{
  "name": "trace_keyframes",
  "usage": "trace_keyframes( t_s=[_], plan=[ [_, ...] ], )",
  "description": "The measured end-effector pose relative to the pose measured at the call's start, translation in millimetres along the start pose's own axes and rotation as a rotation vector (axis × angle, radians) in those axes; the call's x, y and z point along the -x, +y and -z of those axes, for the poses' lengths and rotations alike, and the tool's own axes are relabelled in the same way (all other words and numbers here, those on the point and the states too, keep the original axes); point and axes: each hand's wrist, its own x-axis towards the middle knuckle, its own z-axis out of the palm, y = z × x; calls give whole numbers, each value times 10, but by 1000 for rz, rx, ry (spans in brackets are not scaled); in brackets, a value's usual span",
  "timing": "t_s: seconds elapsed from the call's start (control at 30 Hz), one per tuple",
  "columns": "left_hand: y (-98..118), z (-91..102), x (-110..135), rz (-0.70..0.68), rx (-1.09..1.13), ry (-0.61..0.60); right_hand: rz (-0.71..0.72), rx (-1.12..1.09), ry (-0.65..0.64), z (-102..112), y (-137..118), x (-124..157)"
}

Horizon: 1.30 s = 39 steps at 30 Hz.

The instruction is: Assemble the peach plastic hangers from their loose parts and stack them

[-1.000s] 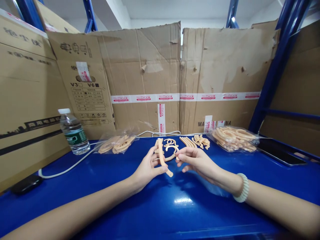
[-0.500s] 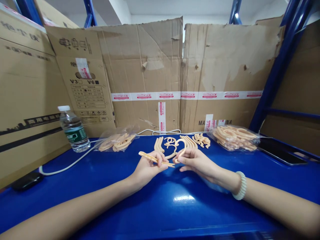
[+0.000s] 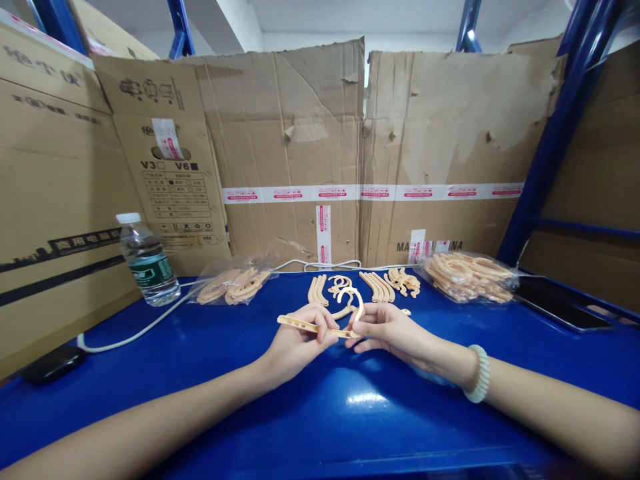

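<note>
My left hand (image 3: 304, 339) pinches a beige plastic hanger arm (image 3: 296, 323), a long slotted strip that slants down to the right. Between the fingers of my right hand (image 3: 387, 328) is a beige hanger hook (image 3: 358, 300), its curve standing upward. The hook's lower end meets the right end of the arm; whether they are joined I cannot tell. Just behind my hands lie curved arm pieces (image 3: 318, 291), more hooks (image 3: 340, 283), another row of arms (image 3: 377, 287) and a heap of small beige parts (image 3: 403, 280).
Clear bags of beige parts lie at the left (image 3: 235, 283) and right (image 3: 467, 273). A water bottle (image 3: 149, 263), a white cable (image 3: 125, 339) and a black object (image 3: 55, 363) are at the left. A dark phone (image 3: 560, 303) lies right. Cardboard (image 3: 295, 153) walls the blue table (image 3: 320, 427).
My right hand has moved slightly left and down with the hook, whose base now meets the end of the hanger arm. The left hand has stayed almost in place.
</note>
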Motion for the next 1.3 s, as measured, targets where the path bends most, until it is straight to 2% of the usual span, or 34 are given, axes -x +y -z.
trace_keyframes(
  t_s=[0.43, 0.7, 0.87, 1.1, 1.3],
  plan=[
    [57, -24, 9, -22, -19, -25, 73, 50, 106, -31, 103, -36],
    [82, -49, 29, 79, 87, -41, 135, 110, 122, -59, 116, -40],
    [146, -98, 24, 176, 127, 18, 206, 136, 152, -93, 128, -27],
    [136, -90, -12, 270, 130, 102, 247, 126, 126, -80, 148, -26],
    [182, -108, 8, 359, 216, 191, 305, 252, 147, -68, 154, -47]
  ],
)
